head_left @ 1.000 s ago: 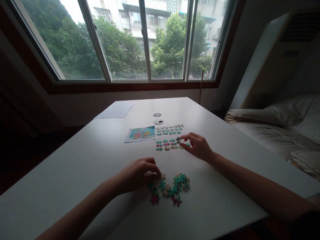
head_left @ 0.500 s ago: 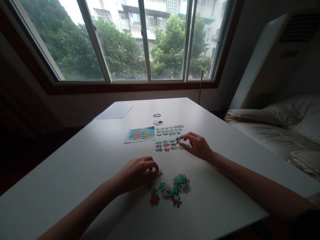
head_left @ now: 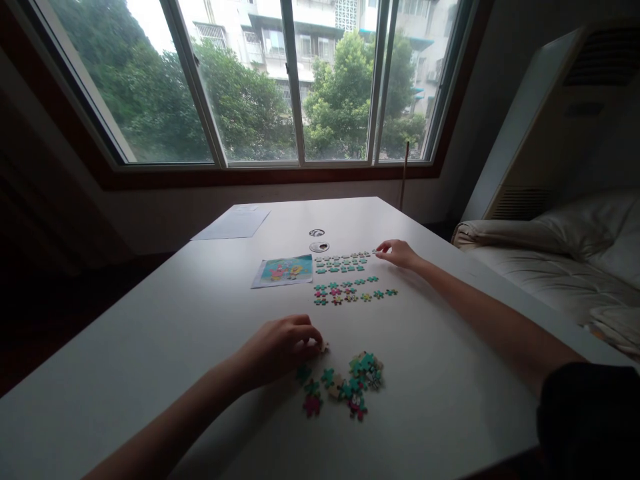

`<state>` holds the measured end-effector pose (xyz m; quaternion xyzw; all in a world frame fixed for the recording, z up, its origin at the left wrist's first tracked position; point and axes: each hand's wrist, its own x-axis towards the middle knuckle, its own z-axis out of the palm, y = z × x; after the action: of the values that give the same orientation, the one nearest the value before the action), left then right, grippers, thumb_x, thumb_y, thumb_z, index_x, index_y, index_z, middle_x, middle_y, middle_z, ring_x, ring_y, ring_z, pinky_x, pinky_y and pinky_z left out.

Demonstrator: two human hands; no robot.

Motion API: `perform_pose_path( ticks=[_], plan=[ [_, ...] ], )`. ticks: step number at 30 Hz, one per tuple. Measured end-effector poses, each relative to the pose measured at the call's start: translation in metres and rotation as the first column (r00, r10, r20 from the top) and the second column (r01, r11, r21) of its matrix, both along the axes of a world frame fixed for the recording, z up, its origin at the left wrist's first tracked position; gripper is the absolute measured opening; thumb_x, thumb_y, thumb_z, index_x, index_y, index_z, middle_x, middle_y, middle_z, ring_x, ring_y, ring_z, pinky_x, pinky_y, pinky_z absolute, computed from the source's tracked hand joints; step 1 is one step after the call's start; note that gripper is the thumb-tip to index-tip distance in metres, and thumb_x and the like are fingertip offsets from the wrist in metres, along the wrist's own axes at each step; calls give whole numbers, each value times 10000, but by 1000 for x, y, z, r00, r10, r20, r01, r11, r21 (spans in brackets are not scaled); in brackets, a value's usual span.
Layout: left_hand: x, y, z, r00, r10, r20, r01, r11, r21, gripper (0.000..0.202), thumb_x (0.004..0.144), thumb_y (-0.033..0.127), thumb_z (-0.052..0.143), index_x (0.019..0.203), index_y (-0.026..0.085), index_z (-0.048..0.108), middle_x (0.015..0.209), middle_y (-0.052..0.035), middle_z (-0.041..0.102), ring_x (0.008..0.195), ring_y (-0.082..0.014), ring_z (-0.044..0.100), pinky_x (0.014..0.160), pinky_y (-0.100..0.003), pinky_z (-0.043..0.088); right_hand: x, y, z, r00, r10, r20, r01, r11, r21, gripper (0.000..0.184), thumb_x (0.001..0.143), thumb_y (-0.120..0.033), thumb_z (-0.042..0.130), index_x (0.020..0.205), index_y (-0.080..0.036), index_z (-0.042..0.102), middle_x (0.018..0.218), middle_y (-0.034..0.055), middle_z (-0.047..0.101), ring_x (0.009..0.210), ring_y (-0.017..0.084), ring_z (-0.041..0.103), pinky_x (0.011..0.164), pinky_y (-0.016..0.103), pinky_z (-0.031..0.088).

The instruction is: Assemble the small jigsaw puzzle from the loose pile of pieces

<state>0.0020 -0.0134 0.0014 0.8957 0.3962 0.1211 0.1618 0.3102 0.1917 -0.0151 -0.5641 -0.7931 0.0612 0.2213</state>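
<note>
My right hand (head_left: 399, 255) reaches far over the table, thumb and fingers closed on a small puzzle piece (head_left: 375, 252) at the right end of the backmost row. Rows of sorted pieces (head_left: 343, 269) lie to its left, and more rows (head_left: 336, 292) lie nearer me. Closer in, my left hand (head_left: 283, 343) is closed on a pale puzzle piece (head_left: 325, 347) at its fingertips. Just right of and below that hand is a loose heap of puzzle pieces (head_left: 355, 383), mostly teal, with some pink and some pale backs.
A picture sheet (head_left: 283, 272) with cartoon figures lies left of the rows. Two round inserts (head_left: 319, 247) are set in the white table (head_left: 165, 347) behind them. A paper sheet (head_left: 233, 223) rests at the far left corner. To the right stands a pale sofa (head_left: 520, 253).
My right hand has moved away from me, from the nearer rows to the end of the backmost row, with a puzzle piece. My left hand has stayed nearly still by the heap.
</note>
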Motion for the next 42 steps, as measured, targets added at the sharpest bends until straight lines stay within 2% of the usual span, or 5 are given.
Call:
perform_pose_path(
  ticks=[6,14,23,36,42],
  plan=[
    [-8,7,-1,1000,-17,-7,17,1000,19,187,844,248,458,897,256,637,850,-18,581,705,-115,552,633,-219,415,-1,31,-11,1000,-14,25,16,996,-83,280,713,-366,580,909,-184,661,848,36,655,724,144,575,625,224,392],
    [-4,9,-2,999,-29,-39,30,999,43,146,799,231,521,890,247,634,855,-20,582,748,-134,552,641,-225,420,-6,45,-17,998,-9,70,19,990,-142,275,701,-367,599,908,-201,672,849,35,654,724,146,569,623,222,391],
    [0,4,2,995,21,-95,-11,994,111,178,779,287,546,943,231,589,918,-29,590,777,-162,557,629,-245,417,-4,34,-8,997,1,78,10,991,-131,286,717,-326,588,967,-201,652,877,34,651,739,142,572,654,217,403],
    [6,2,9,997,-8,-78,11,999,44,152,798,256,511,909,237,614,878,-24,580,732,-135,555,627,-223,420,1,30,-10,1000,3,16,-1,996,-84,232,723,-289,571,913,-202,671,835,28,653,680,125,562,612,212,390],
    [-2,2,8,998,-12,-62,13,1000,28,181,837,220,446,910,236,611,890,-22,584,698,-113,558,605,-205,418,-16,5,-1,996,86,-19,-86,996,16,220,748,-275,543,908,-172,652,836,42,626,674,118,536,624,221,395]
  ],
)
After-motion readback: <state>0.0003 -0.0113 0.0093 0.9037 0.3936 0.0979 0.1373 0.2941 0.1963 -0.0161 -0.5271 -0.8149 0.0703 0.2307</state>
